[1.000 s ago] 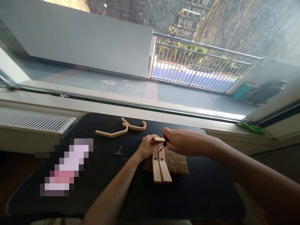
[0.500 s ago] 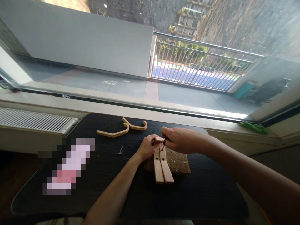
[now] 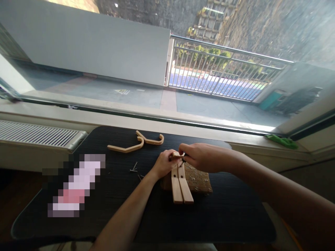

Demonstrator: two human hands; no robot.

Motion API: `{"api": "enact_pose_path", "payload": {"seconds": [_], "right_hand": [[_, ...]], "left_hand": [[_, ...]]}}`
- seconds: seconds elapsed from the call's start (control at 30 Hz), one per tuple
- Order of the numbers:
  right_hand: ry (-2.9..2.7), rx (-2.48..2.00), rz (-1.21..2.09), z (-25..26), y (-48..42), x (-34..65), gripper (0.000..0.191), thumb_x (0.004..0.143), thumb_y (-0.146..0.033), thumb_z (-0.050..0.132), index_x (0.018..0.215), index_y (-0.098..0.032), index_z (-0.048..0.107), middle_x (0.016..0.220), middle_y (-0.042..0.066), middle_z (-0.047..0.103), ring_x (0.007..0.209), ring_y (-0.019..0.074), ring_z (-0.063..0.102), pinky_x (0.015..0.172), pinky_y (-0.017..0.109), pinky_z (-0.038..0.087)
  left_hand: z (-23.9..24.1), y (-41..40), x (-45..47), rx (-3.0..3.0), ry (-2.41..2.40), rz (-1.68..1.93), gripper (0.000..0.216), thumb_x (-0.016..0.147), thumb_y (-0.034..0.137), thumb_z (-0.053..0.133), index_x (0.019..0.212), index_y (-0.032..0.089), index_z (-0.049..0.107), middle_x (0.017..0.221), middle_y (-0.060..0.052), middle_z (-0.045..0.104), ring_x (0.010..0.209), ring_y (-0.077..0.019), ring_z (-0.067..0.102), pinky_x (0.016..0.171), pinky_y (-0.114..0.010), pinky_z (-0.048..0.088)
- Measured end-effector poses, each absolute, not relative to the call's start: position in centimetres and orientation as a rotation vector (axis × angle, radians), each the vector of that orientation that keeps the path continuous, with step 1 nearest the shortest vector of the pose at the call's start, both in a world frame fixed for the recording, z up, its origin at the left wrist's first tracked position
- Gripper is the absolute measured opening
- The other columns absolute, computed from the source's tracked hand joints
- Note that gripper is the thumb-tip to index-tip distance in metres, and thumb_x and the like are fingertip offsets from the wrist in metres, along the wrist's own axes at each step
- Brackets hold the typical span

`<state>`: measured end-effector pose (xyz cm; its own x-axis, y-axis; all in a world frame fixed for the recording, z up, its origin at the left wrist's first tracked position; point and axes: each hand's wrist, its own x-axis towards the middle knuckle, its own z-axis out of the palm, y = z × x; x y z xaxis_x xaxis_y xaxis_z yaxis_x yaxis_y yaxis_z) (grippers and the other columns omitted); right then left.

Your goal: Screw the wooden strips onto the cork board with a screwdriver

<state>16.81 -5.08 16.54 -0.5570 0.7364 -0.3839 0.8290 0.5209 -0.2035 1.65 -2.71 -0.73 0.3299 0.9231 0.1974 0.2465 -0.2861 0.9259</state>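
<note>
In the head view, the relation that matters is between the right hand (image 3: 196, 157) and the paired wooden pieces (image 3: 182, 191) in the middle of the table (image 3: 222, 223), somewhat right of centre. The two pieces lie side by side, their long axis running from the table's far edge toward its near edge; the near ends angle slightly toward the right corner. Beneath them is a brown block (image 3: 197, 179), showing mostly on their right.

The right hand comes in from the right edge, its fingers closed on a dark tool (image 3: 183, 159), mostly hidden by the hand. What shows of the tool slants down toward the far part of the right-hand piece, beyond the two dark holes, and from the fingers that piece lies just below and to the left. Whether the tip touches the wood is too small to tell.

The left hand (image 3: 164, 162) reaches in from the near edge and has its fingers wrapped around the far end of the pair, from the left, just beside the right hand's fingertips. Both hands are thus at the far end, the right one nearer the right-hand piece.

Toward the far left corner lie two loose wooden hooks (image 3: 126, 150), touching or nearly so; between them and the left forearm are thin metal fasteners (image 3: 134, 170).
</note>
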Motion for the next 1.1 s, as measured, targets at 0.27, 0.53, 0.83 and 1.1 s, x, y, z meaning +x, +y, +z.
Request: {"api": "enact_pose_path", "payload": {"seconds": [0.27, 0.53, 0.83, 1.1], "right_hand": [[2.558, 1.424, -0.556, 16.9, -5.4, 16.7, 0.016, 0.097, -0.030, 0.038, 0.091, -0.029, 0.052, 0.077, 0.007, 0.065, 0.064, 0.0216, 0.055, 0.057, 0.037, 0.032], [2.585, 1.422, -0.466, 16.8, -5.2, 16.7, 0.017, 0.098, -0.031, 0.039, 0.087, -0.027, 0.052, 0.073, 0.006, 0.064, 0.060, 0.0208, 0.054, 0.053, 0.037, 0.029], [2.492, 1.404, -0.154, 16.8, -5.3, 16.0, 0.022, 0.099, -0.040, 0.045, 0.092, -0.024, 0.059, 0.074, 0.009, 0.068, 0.063, 0.0246, 0.061, 0.051, 0.036, 0.029], [2.427, 1.164, 0.042, 17.5, -5.2, 15.4, 0.014, 0.093, -0.027, 0.054, 0.097, -0.016, 0.062, 0.085, 0.009, 0.070, 0.070, 0.0251, 0.067, 0.050, 0.031, 0.025]], "left_hand": [[-0.6, -2.7, 1.6, 1.735, 1.057, 0.987, 0.008, 0.076, 0.021, 0.066, 0.083, 0.019, 0.070, 0.079, -0.001, 0.070, 0.077, -0.0163, 0.060, 0.071, -0.025, 0.047], [-1.1, -2.6, 1.7, 1.716, 1.049, 1.001, 0.009, 0.074, 0.019, 0.067, 0.083, 0.018, 0.069, 0.082, -0.002, 0.070, 0.079, -0.0169, 0.062, 0.072, -0.025, 0.050], [-0.9, -2.7, 1.7, 1.741, 1.050, 0.999, 0.012, 0.075, 0.018, 0.067, 0.086, 0.017, 0.070, 0.080, -0.002, 0.069, 0.075, -0.0158, 0.060, 0.069, -0.024, 0.048], [-0.6, -2.7, 1.7, 1.810, 1.057, 0.989, 0.006, 0.078, 0.020, 0.066, 0.081, 0.016, 0.069, 0.079, -0.004, 0.069, 0.076, -0.0174, 0.060, 0.069, -0.026, 0.046]]}}
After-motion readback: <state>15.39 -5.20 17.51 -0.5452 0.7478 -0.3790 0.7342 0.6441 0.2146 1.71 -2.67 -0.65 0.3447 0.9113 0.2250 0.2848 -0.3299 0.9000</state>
